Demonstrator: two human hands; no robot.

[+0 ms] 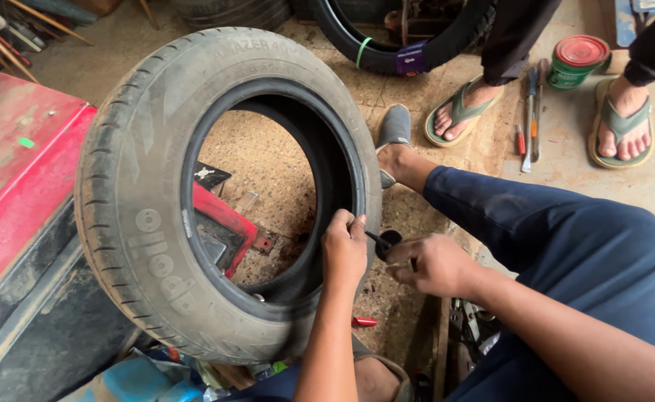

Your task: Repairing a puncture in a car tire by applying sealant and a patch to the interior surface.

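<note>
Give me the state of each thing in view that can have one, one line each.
Tyre: upright, off its rim, propped against the red machine.
Left hand: gripping the tyre's inner bead.
Right hand: closed on a small dark tool, tip by the bead.
Tin: lid on, standing on the floor.
Hand tools: lying loose on the floor.
Second tyre: on the floor, banded.

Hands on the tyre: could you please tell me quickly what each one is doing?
Left hand: closed, gripping the tyre at its inner rim.
Right hand: closed on a small dark tool.
</note>
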